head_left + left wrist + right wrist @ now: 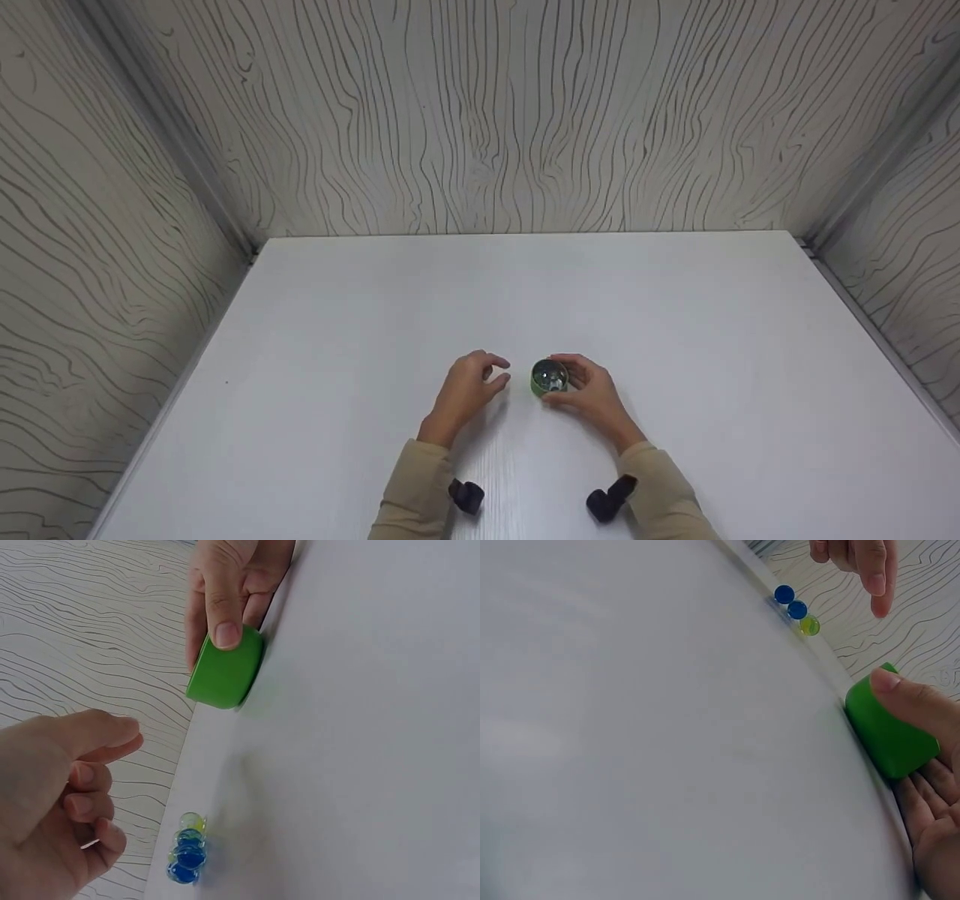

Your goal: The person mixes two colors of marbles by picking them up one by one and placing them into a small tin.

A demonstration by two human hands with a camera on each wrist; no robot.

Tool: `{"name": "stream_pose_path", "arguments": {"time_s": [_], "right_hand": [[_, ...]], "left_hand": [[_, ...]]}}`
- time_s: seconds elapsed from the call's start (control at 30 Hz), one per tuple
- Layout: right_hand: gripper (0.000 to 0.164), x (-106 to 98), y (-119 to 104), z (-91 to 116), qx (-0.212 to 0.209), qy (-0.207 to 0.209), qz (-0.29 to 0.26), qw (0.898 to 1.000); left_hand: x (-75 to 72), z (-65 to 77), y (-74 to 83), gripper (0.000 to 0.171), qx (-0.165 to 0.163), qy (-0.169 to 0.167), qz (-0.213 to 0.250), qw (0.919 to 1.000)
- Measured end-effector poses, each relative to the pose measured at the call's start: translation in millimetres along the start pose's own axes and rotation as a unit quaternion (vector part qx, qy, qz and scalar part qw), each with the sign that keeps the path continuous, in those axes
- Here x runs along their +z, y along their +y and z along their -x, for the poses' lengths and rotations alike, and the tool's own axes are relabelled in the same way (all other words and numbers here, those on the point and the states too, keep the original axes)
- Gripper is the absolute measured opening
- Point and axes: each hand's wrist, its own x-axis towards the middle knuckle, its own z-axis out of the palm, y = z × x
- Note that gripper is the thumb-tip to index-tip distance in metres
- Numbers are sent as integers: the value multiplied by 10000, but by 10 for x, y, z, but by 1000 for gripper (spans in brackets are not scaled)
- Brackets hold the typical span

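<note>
My right hand [596, 394] grips a small green bowl [229, 675] by its side, thumb on the near wall and fingers behind it. The bowl is low on the white table, and its inside looks dark and glossy in the head view. To its left, my left hand [466, 390] hovers over the table with thumb and forefinger apart and nothing between them. Blue and yellow-green glass marbles [796, 610] lie in a short row on the table near the left hand in both wrist views. In the head view the left hand hides them.
The white table [337, 315] runs back to a wood-grain patterned wall [480, 120], with similar panels on both sides. Black wrist cameras [466, 497] are strapped over the beige sleeves [416, 480].
</note>
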Motion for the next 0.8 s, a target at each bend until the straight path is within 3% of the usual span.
{"name": "stream_pose_path", "arguments": {"time_s": [0.5,0.8], "right_hand": [[67,5,-22,-23,271,26,-110,9996],[67,-3,-10,-30,206,-25,-98,9997]], "left_hand": [[-56,23,-108,16,183,199,229,9994],[-92,50,-179,16,308,350,260,9986]]}}
